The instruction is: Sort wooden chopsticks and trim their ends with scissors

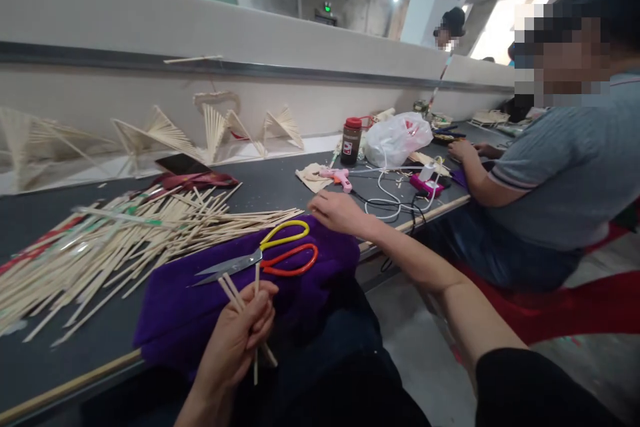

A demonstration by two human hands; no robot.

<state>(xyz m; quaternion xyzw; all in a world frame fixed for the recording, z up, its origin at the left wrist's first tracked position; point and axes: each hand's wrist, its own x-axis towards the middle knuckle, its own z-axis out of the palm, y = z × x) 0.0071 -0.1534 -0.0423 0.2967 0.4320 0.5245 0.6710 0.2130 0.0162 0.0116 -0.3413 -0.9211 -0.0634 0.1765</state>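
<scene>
My left hand is closed around a few thin wooden sticks, whose ends poke out above and below the fist. Just above it, scissors with one yellow and one red handle lie with parted blades on a folded purple cloth. My right hand reaches out to the cloth's far right corner, fingers loosely bent and nothing visible in them. Close beyond it lies a pink glue gun. A large heap of loose wooden sticks spreads to the left, its tips near my right fingers.
Fan-shaped stick pieces stand along the wall. A dark phone lies by a dark red strap. Behind the glue gun are a red-lidded bottle, a white plastic bag and tangled cables. A person works at the right.
</scene>
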